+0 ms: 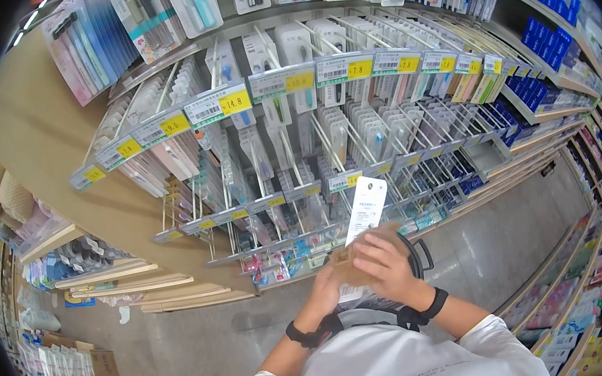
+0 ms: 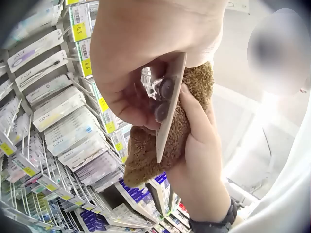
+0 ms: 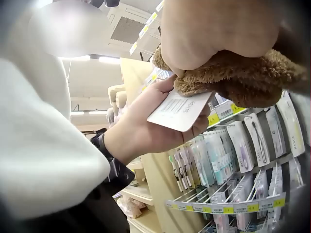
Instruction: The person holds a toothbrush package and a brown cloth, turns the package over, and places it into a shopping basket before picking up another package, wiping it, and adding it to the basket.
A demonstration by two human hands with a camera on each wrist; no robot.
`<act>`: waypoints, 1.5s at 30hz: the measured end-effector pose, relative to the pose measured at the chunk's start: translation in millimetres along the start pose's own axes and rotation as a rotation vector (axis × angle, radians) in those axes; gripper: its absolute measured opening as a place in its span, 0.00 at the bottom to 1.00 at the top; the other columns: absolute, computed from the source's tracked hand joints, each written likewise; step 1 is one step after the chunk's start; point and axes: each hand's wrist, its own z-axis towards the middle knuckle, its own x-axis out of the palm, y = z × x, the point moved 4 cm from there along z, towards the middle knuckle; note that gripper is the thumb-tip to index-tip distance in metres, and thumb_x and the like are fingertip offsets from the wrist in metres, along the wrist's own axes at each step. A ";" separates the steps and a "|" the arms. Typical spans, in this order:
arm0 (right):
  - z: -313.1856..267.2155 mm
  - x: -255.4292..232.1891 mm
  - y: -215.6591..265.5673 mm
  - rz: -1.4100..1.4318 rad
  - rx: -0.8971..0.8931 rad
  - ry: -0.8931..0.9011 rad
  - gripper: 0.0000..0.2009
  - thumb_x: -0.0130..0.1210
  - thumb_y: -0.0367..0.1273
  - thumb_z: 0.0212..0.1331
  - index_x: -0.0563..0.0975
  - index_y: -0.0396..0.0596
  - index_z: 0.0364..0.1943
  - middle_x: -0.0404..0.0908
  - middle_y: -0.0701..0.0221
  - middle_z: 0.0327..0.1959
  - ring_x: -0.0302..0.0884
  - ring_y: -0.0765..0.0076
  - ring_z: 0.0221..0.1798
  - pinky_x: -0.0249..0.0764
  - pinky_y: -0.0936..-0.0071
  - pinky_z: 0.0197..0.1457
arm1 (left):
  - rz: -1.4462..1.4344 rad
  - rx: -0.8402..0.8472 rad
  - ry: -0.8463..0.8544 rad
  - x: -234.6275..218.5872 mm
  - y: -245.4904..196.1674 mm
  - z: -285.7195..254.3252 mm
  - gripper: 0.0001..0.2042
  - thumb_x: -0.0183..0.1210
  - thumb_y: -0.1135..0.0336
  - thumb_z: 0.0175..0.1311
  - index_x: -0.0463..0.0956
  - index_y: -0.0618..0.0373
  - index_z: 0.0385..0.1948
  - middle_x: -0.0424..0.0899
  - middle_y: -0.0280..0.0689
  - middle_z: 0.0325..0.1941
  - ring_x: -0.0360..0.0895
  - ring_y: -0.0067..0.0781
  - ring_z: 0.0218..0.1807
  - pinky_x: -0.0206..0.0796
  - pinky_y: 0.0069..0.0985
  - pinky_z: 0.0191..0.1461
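Head view: from above, facing forward and down; wrist views: close, racks [image 2: 80, 131] at opposite sides (corners perhaps murky).

Card [image 1: 367, 207] against plush [image 2: 194, 82], between left hand [image 1: 324, 292] and right hand [image 1: 390, 267]; racks [image 1: 282, 82] ahead.

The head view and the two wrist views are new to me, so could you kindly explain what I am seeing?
There is no robot here: a person in a white top works with two bare hands. The head view comes from a camera worn on the head, looking forward and down. Each wrist view comes from a camera on that wrist, so its own hand looms large at the top.

The left hand holds a white card, and the right hand grips a brown fluffy thing beside it. What that thing is, I cannot tell.

In front, packets hang on racks, with price labels along the edges.
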 end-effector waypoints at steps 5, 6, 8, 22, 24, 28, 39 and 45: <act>24.5 -42.4 -37.7 -0.058 0.159 -0.268 0.27 0.55 0.23 0.40 0.73 0.51 0.52 0.74 0.61 0.54 0.65 0.47 0.62 0.56 0.49 0.67 | 0.154 -0.111 0.150 12.7 -19.9 -3.8 0.20 0.38 0.61 0.73 0.68 0.67 0.55 0.73 0.41 0.55 0.70 0.28 0.54 0.58 0.23 0.59; 27.3 -43.3 -36.8 -0.056 0.157 -0.268 0.27 0.55 0.23 0.40 0.73 0.51 0.52 0.74 0.61 0.54 0.65 0.47 0.62 0.56 0.49 0.67 | 0.155 -0.059 0.153 15.5 -24.5 -5.1 0.20 0.38 0.62 0.73 0.67 0.68 0.56 0.73 0.41 0.55 0.71 0.28 0.53 0.59 0.23 0.58; 30.1 -42.2 -39.3 -0.021 0.240 -0.248 0.27 0.58 0.24 0.41 0.73 0.51 0.53 0.73 0.60 0.56 0.63 0.47 0.64 0.54 0.47 0.67 | 0.164 -0.059 0.138 13.5 -22.3 -5.3 0.19 0.38 0.62 0.73 0.67 0.68 0.56 0.73 0.41 0.55 0.71 0.28 0.53 0.59 0.24 0.58; -15.1 25.3 25.9 0.259 -0.202 0.445 0.23 0.57 0.27 0.47 0.76 0.61 0.52 0.75 0.74 0.55 0.65 0.61 0.64 0.60 0.56 0.66 | -0.107 0.141 -0.334 -36.3 -26.1 -0.4 0.19 0.48 0.65 0.69 0.60 0.63 0.58 0.75 0.39 0.51 0.73 0.24 0.50 0.66 0.23 0.52; -16.6 23.5 22.2 0.266 -0.210 0.474 0.23 0.56 0.27 0.47 0.76 0.60 0.52 0.76 0.74 0.54 0.66 0.61 0.63 0.62 0.57 0.66 | -0.042 0.151 -0.375 -36.9 -30.8 -0.1 0.18 0.50 0.68 0.68 0.61 0.62 0.57 0.75 0.38 0.49 0.73 0.22 0.48 0.66 0.22 0.51; -24.4 16.7 0.1 0.363 0.035 0.451 0.24 0.57 0.24 0.43 0.76 0.54 0.51 0.77 0.65 0.51 0.72 0.55 0.57 0.68 0.61 0.61 | -0.026 0.168 -0.398 -39.3 -37.2 -1.0 0.15 0.51 0.70 0.67 0.64 0.62 0.53 0.76 0.36 0.47 0.73 0.20 0.46 0.66 0.20 0.49; -27.9 3.3 -35.6 0.485 0.638 0.255 0.23 0.60 0.26 0.47 0.72 0.38 0.52 0.78 0.56 0.48 0.77 0.57 0.50 0.71 0.69 0.53 | -0.276 0.206 -0.271 -36.0 -32.5 -5.4 0.31 0.58 0.71 0.58 0.51 0.52 0.62 0.71 0.37 0.51 0.71 0.22 0.47 0.65 0.21 0.48; -24.1 7.0 -31.4 0.533 0.642 0.239 0.24 0.61 0.26 0.47 0.72 0.37 0.52 0.78 0.56 0.48 0.77 0.59 0.49 0.71 0.69 0.53 | -0.200 0.230 -0.193 -31.5 -41.3 -5.8 0.38 0.61 0.53 0.53 0.50 0.50 0.64 0.68 0.36 0.40 0.74 0.28 0.29 0.69 0.27 0.35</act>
